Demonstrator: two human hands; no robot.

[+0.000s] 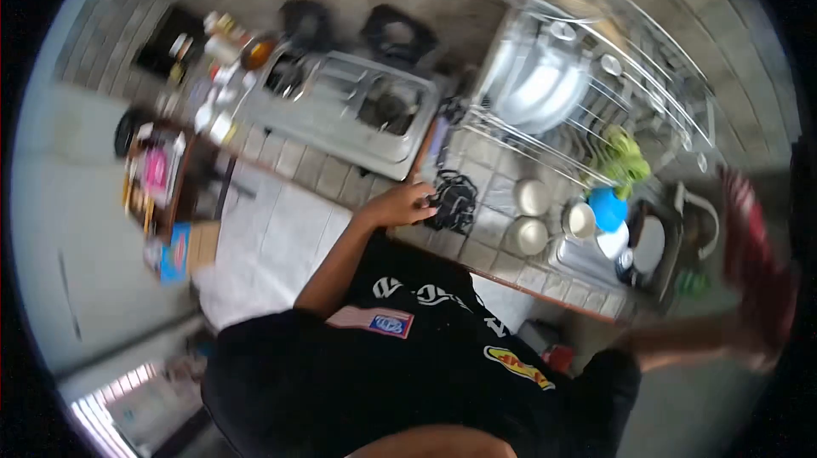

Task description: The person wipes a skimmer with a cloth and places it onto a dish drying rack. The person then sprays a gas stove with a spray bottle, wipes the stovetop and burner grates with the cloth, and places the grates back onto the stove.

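My left hand (pixel 402 206) is over the counter's front edge, its fingers curved with a gap between thumb and forefinger. Its fingertips are at the left side of a black wire-like item (pixel 457 201) on the tiles; whether they touch it I cannot tell. Far to the right, my right hand (pixel 757 346) is blurred and closed on a red cloth (pixel 749 232), which stretches away from it past the sink's end. To the left of the black item stands a silver two-burner stove (pixel 340 122) with its burner wells uncovered.
A wire dish rack (pixel 545 139) holding plates stands at the back right. Cups (pixel 532 237), a blue bowl (pixel 608 208) and dishes are by the sink (pixel 668 275). Two black plates with holes (pixel 398 34) lean behind the stove. Bottles and jars (pixel 223 49) crowd the left end.
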